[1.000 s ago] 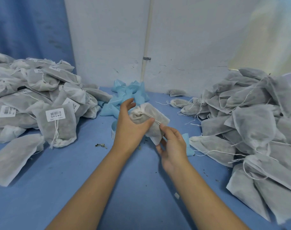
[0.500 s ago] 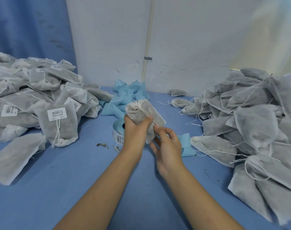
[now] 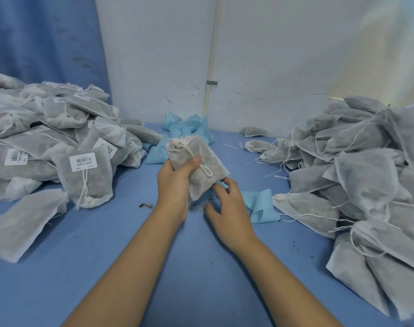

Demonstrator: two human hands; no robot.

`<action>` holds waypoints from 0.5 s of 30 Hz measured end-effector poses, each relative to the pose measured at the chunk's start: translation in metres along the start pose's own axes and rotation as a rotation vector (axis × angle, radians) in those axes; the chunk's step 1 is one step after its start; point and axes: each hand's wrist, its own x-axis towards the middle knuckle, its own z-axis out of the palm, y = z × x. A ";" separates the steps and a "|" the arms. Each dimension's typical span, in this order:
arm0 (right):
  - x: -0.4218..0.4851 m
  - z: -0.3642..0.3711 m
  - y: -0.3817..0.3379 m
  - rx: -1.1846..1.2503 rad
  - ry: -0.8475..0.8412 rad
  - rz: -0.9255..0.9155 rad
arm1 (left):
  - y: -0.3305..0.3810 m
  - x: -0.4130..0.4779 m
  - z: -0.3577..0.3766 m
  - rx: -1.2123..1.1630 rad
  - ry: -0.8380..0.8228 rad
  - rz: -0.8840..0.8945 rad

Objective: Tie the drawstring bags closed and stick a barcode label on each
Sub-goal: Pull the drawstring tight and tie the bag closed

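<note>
My left hand [image 3: 175,182] grips a grey drawstring bag [image 3: 199,166] upright above the table centre, its mouth gathered at the top and the white string lying knotted down its front under my thumb. My right hand [image 3: 227,206] is off the bag, fingers spread, low over the table just below and right of it, holding nothing. A strip of blue label backing [image 3: 260,205] lies right beside that hand. The label roll is hidden behind my left hand. No label shows on the held bag.
Labelled bags [image 3: 83,166] are piled at the left. Unlabelled bags [image 3: 366,180] with loose strings are heaped at the right. Crumpled blue backing strips [image 3: 187,128] lie at the back centre against the white wall. Small dry crumbs [image 3: 146,205] dot the blue table [image 3: 107,256].
My right hand has let go of the string and dropped toward the table. My left hand has turned the bag more upright, with the string now lying down its front.
</note>
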 end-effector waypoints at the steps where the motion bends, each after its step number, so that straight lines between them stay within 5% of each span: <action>1: 0.000 0.001 0.000 -0.031 0.000 -0.013 | 0.000 -0.001 0.000 0.000 -0.004 -0.007; 15: -0.002 -0.005 -0.007 -0.136 0.106 0.015 | 0.002 -0.003 -0.008 0.117 -0.054 -0.050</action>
